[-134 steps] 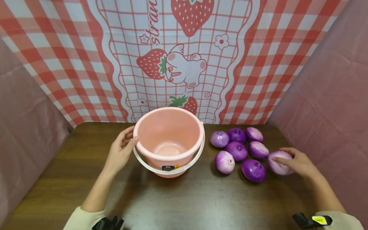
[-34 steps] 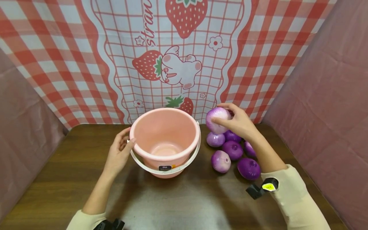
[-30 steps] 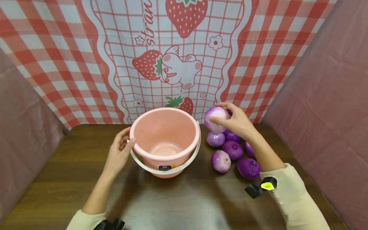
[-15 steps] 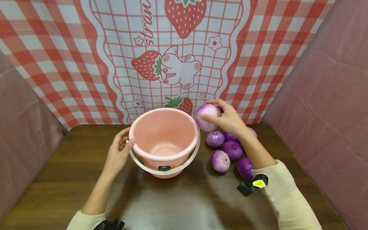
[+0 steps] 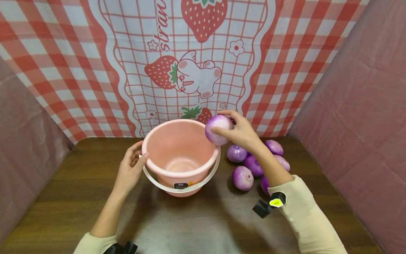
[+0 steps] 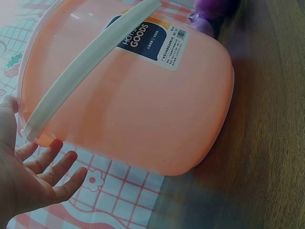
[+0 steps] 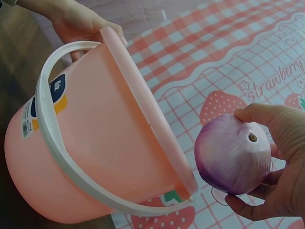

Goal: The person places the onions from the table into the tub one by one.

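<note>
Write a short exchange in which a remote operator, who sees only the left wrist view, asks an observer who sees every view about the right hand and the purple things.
Operator: I see the left hand at the bucket, but no right hand. What is it doing?
Observer: It grips a purple-and-white onion by the right side of the bucket's rim.
Operator: Something purple is cut off at the top of my view. What lies there?
Observer: Several more onions, grouped on the table to the right of the bucket.
</note>
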Demonstrator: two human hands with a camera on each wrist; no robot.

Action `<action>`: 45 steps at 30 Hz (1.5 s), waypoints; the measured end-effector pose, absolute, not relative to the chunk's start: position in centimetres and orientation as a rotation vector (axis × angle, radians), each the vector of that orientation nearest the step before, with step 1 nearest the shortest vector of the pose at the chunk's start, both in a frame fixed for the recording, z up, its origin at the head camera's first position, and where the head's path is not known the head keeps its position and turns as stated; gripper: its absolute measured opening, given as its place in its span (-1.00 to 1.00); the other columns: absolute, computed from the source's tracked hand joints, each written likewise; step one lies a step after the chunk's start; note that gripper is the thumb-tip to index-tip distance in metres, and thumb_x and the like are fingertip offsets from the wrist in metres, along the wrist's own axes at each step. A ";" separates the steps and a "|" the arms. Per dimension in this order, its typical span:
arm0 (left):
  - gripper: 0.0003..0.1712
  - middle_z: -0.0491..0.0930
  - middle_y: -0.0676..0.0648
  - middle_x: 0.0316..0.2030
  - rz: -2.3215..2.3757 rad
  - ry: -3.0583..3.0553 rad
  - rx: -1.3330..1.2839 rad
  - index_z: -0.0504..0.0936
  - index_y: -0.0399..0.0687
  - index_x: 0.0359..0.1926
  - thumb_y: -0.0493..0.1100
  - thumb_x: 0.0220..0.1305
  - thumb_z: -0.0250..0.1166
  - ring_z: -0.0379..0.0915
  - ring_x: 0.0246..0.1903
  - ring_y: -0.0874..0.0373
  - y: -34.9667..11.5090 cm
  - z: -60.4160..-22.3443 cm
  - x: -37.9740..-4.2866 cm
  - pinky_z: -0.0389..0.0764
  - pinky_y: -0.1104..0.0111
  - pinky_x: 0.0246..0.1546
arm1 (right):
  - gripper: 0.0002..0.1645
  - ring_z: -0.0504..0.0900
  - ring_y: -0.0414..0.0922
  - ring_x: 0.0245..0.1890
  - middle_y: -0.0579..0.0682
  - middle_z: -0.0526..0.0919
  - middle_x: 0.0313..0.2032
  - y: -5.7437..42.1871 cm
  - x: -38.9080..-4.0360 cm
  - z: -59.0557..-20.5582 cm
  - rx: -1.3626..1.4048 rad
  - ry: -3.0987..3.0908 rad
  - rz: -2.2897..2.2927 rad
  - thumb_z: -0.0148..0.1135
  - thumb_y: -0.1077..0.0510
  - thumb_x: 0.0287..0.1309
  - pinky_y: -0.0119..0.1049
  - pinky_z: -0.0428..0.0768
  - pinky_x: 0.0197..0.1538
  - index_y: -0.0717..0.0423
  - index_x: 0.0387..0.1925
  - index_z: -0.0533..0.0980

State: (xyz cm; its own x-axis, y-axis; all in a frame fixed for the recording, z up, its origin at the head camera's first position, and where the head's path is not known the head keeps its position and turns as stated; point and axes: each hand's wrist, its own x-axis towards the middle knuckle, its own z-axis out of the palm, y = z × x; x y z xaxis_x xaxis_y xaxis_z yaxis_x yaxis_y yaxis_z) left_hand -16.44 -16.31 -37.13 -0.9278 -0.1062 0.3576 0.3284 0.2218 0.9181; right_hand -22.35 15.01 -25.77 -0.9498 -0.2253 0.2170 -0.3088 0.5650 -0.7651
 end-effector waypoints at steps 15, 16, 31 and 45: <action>-0.48 0.50 -0.43 -0.08 -1.759 -2.165 -0.193 0.25 -0.25 0.30 -0.30 0.33 0.07 0.43 -0.28 0.51 -16.2 -37.3 -16.4 0.44 0.66 -0.22 | -0.30 0.54 -0.02 -0.02 0.00 0.50 0.10 12.7 -22.6 -26.1 0.535 -2.672 1.382 0.41 -0.08 -0.06 -0.12 0.57 -0.02 -0.03 0.15 0.42; -0.47 0.50 -0.43 -0.08 -1.760 -2.165 -0.192 0.25 -0.25 0.30 -0.30 0.33 0.07 0.43 -0.28 0.51 -16.2 -37.3 -16.4 0.44 0.66 -0.23 | -0.31 0.54 -0.03 -0.03 0.00 0.50 0.09 12.6 -22.6 -26.2 0.538 -2.668 1.383 0.41 -0.08 -0.06 -0.12 0.58 -0.03 -0.03 0.14 0.42; -0.48 0.49 0.31 -0.27 -1.758 -2.152 -0.178 0.28 -0.22 0.29 -0.29 0.32 0.09 0.44 -0.30 0.46 -16.2 -37.5 -16.3 0.47 0.61 -0.29 | -0.38 0.55 -0.03 -0.04 -0.02 0.51 0.09 11.1 -22.9 -26.7 0.554 -2.662 1.378 0.41 -0.07 -0.07 -0.14 0.59 -0.07 -0.10 0.08 0.46; -0.48 0.51 0.18 -0.24 -1.756 -2.143 -0.180 0.28 -0.20 0.29 -0.29 0.33 0.08 0.44 -0.30 0.46 -16.1 -37.5 -16.4 0.47 0.60 -0.31 | -0.33 0.56 0.00 -0.04 0.05 0.53 0.07 9.8 -23.3 -27.2 0.608 -2.666 1.354 0.40 -0.04 -0.05 -0.15 0.60 -0.05 0.05 0.12 0.44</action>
State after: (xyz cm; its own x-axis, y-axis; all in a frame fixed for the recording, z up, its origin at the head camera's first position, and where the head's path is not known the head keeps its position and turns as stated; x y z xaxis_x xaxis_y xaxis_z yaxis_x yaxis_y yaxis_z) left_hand -16.42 -16.09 -37.53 -0.9259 -0.1294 0.3549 0.3225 0.2184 0.9210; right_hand -23.30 9.81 -27.25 -0.9165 -0.3076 0.2557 -0.3879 0.5276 -0.7557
